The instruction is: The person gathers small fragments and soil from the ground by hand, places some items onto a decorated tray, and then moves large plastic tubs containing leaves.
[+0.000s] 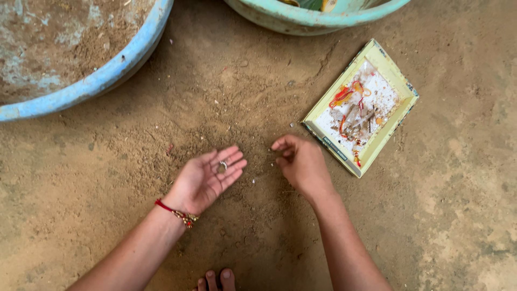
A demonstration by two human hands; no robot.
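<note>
1. Toes (215,280) are being shown at the bottom edge of the view, resting on the sandy ground (458,215).
2. The left hand (207,178) is being held palm up and spread flat, just above the sand, with a red thread band (175,211) being worn at the wrist.
3. A small metal ring (223,165) is being carried on the open left palm, near the base of the fingers; nothing is being gripped by this hand.
4. The right hand (301,161) is being held knuckles up, with thumb and fingertips being drawn together just above the loose sand between the two hands. Whether a small piece is being pinched there cannot be told.
5. A shallow yellow-green tray (396,73) is being kept just beside the right hand, tilted on the ground. Small bits, red-orange strands and pale slivers are being held in it.
6. Progress, as a judgement: picking from the sand appears to be partly done, since pieces are already lying in the tray and one ring is lying on the palm. The ring is not yet being placed in the tray, and the sand patch is still being searched.
7. A blue basin (102,78), with soil inside, is being shown at the top left.
8. A green basin (301,19) is being cut off at the top edge.
</note>
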